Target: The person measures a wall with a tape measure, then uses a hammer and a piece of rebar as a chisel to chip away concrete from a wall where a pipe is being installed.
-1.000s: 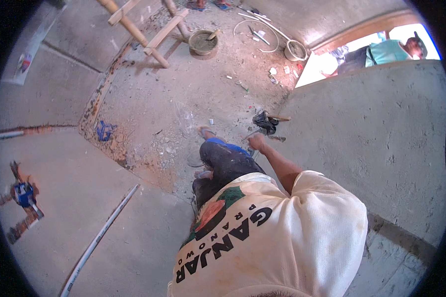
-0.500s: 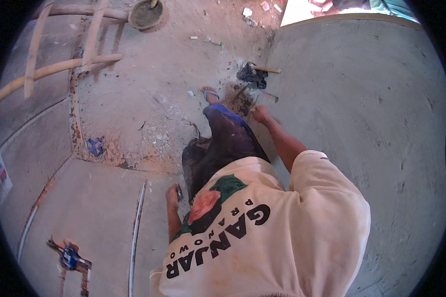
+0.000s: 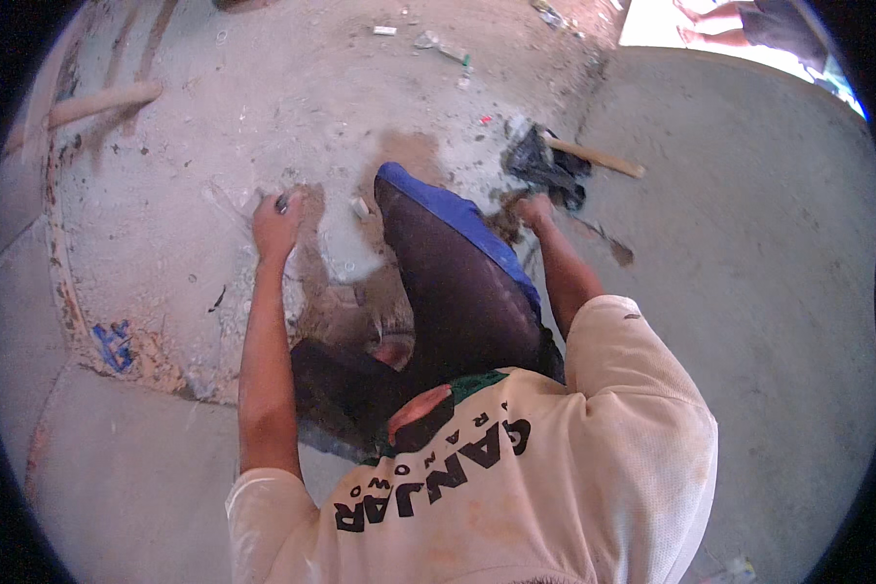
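My left hand (image 3: 277, 222) is low over the dusty floor, left of my bent knee, its fingers closed round a small dark object I cannot make out. My right hand (image 3: 535, 209) is right of the knee, closed, beside a crumpled black plastic bag (image 3: 540, 161); what it holds is hidden. A wooden handle (image 3: 608, 161) lies across the bag's upper part. A tool with a thin shaft and a soiled flat end (image 3: 621, 251) extends just beyond that hand. A small pale piece (image 3: 360, 206) lies between my left hand and the knee.
A grey plastered wall (image 3: 749, 253) rises on the right. Another person's legs (image 3: 715, 24) show in the bright opening at top right. Bamboo poles (image 3: 97, 102) stand at upper left. Blue scrap (image 3: 112, 341) and rubble lie along the left floor edge, small litter (image 3: 443, 49) farther off.
I have lowered into a squat, my knee raised. My left hand has reached forward to the floor; my right hand has shifted slightly forward beside the bag. The view has tilted down.
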`<action>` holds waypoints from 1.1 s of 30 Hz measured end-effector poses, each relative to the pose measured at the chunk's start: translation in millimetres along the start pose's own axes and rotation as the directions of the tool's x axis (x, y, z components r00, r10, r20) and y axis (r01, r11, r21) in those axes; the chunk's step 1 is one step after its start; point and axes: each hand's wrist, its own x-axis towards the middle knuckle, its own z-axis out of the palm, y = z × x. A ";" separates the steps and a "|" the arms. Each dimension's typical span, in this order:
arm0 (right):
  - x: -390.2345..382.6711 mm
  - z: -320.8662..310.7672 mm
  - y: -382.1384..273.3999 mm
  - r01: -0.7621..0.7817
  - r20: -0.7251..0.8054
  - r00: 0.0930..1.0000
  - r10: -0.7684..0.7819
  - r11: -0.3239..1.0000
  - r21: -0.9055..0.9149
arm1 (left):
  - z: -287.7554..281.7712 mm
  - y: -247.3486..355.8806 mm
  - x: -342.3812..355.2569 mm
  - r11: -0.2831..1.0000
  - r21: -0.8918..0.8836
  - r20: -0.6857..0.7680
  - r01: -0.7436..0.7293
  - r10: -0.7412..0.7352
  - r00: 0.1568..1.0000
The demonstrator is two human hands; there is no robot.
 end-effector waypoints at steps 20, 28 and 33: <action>57.4 -40.7 -130.9 0.487 -0.042 0.804 -0.594 0.696 -0.528 | 200.3 84.0 17.9 0.452 -0.763 -0.128 -0.462 0.595 0.793; 10.6 -104.8 -156.9 0.645 0.050 0.727 -0.685 0.657 -0.390 | 122.8 -49.5 -15.2 0.846 -0.483 -0.145 -0.224 0.176 0.974; 63.7 -174.1 19.6 0.138 0.111 0.796 -0.595 0.000 -0.990 | 14.4 -199.5 -82.7 0.961 -0.242 -0.107 0.131 -0.161 0.981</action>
